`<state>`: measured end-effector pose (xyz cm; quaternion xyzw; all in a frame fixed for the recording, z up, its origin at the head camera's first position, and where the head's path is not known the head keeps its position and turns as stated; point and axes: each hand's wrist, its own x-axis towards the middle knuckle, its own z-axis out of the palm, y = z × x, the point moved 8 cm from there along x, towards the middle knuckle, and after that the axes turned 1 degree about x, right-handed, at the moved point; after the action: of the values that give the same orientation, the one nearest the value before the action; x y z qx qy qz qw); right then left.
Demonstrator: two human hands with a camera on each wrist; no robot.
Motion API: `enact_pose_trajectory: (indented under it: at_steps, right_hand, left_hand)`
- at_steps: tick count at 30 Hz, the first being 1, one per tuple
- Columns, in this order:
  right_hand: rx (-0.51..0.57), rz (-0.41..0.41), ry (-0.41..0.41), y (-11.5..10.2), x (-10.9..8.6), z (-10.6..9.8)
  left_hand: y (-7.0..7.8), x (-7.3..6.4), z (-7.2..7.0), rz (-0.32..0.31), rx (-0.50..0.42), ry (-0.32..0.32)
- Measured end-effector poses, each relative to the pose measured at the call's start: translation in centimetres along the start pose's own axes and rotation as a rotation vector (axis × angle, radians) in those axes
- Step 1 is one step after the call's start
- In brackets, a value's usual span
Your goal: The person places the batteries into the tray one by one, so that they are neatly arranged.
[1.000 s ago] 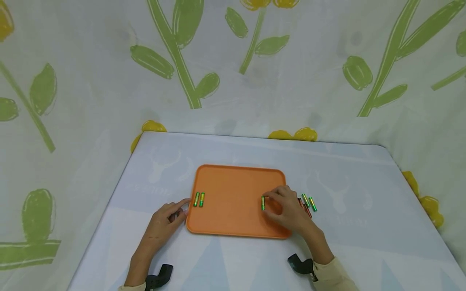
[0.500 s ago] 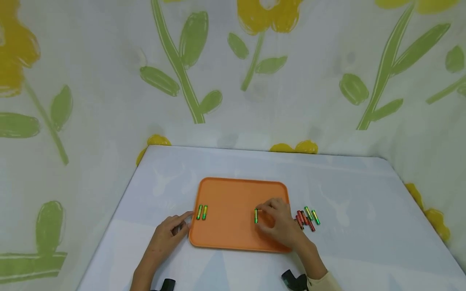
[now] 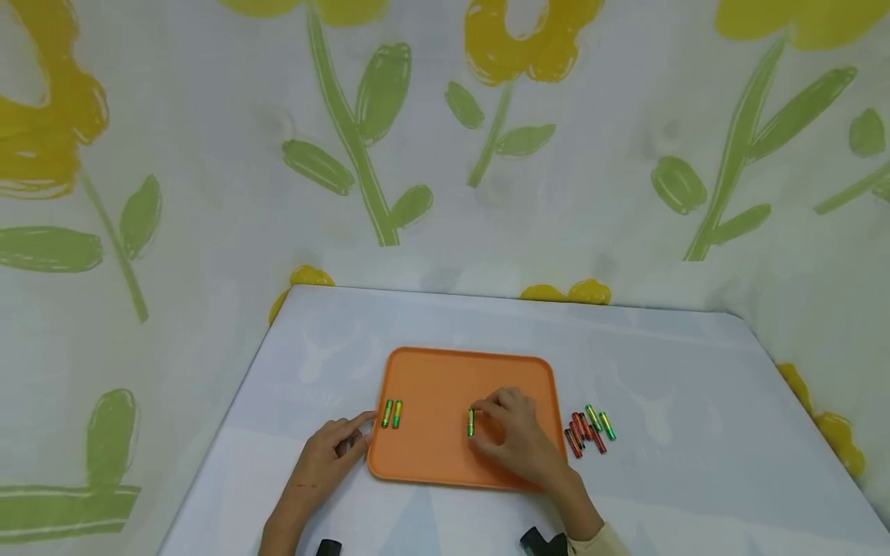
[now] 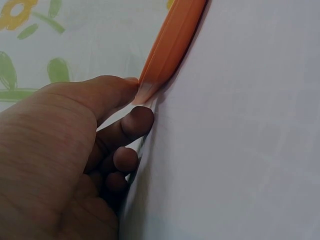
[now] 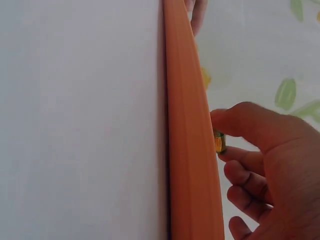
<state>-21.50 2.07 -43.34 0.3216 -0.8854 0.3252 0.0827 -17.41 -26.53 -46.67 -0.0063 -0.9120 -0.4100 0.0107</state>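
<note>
In the head view, my right hand point(image 3: 513, 434) is over the right half of an orange tray point(image 3: 445, 472), pinching a green and yellow battery point(image 3: 471, 422) by its two ends between thumb and index finger. The right wrist view shows part of that battery point(image 5: 219, 142) behind the tray's side wall point(image 5: 192, 150). Two matching green batteries point(image 3: 392, 414) lie side by side near the tray's left edge. My left hand point(image 3: 330, 457) touches the tray's left rim with thumb and index fingertips; its other fingers are loosely bent in the left wrist view.
Several red batteries point(image 3: 582, 432) lie in a loose group on the table point(image 3: 695, 432), just right of the tray. Two more green batteries point(image 3: 600, 420) are beside them. Behind the table hangs a pale flower-patterned cloth point(image 3: 591, 216).
My right hand has moved left over the tray with the battery, uncovering more of the red batteries. The left hand stays at the rim. The head view has tilted upward.
</note>
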Motion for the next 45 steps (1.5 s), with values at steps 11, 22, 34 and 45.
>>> enact_pose_trajectory:
  at_steps: [11,22,34,45]
  right_hand:
    - [0.012,-0.02,-0.043,-1.5,1.1,2.5]
    - [-0.003,-0.059,-0.02,-3.0,2.7,4.2]
    - [-0.037,-0.049,-0.041,-3.8,4.4,6.0]
    - [-0.066,-0.038,-0.037,-4.4,5.4,6.6]
  left_hand:
    - [0.3,-0.2,0.0,0.015,-0.015,-0.002]
    - [0.2,-0.2,-0.1,0.028,0.005,0.011]
    - [0.1,0.0,0.1,0.029,-0.008,0.013]
    - [0.0,0.1,0.1,0.015,0.015,0.02]
